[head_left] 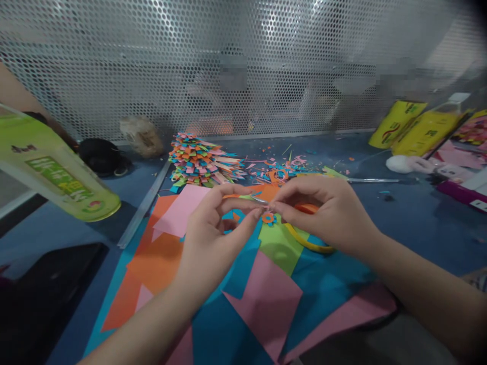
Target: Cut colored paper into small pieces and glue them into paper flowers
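My left hand is closed in a pinch, thumb and index finger on a tiny pink paper piece. From the other side, the fingertips of my right hand pinch the same piece. Under my right palm shows a yellow and orange handle loop, and a thin metal blade lies by the fingertips; they look like scissors, partly hidden by the hand. Just below the pinch is a small orange and blue paper ring. Coloured paper sheets in pink, blue, orange and green spread beneath both hands.
A cone of layered paper strips stands behind my left hand, with paper scraps beside it. A green drink bottle and clear ruler are left. Yellow packaging and a thin rod are right. A perforated metal panel rises behind.
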A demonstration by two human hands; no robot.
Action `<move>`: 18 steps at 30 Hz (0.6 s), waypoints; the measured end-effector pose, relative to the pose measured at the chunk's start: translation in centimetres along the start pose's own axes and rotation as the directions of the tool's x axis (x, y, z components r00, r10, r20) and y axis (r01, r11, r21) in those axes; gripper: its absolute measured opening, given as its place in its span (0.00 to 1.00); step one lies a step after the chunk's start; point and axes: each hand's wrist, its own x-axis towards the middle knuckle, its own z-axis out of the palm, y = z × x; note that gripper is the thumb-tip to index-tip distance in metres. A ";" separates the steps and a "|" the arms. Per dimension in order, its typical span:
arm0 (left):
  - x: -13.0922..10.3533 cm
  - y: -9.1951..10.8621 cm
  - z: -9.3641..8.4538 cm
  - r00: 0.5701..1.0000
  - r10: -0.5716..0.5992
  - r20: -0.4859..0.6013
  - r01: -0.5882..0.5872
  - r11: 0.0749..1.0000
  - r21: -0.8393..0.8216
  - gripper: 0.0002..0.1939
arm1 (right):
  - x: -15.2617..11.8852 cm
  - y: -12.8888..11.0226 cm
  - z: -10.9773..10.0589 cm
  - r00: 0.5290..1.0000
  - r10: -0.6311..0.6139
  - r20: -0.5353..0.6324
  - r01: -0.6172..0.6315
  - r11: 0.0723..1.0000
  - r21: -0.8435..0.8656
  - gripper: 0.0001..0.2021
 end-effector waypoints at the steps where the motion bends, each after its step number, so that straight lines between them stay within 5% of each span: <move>1: 0.0 0.0 0.0 1.000 -0.019 0.015 0.019 1.000 0.003 0.12 | 0.0 0.0 0.0 1.000 -0.011 -0.002 0.011 1.000 -0.010 0.04; 10: 0.1 0.1 -0.1 0.980 -0.092 0.176 0.099 0.995 -0.028 0.09 | 0.1 0.1 -0.3 0.999 0.001 0.046 0.002 0.998 -0.069 0.05; 18: 0.3 0.0 -0.4 0.936 0.033 0.351 -0.146 0.942 0.301 0.16 | 0.1 0.2 -0.3 0.999 -0.032 0.040 0.035 0.995 -0.092 0.05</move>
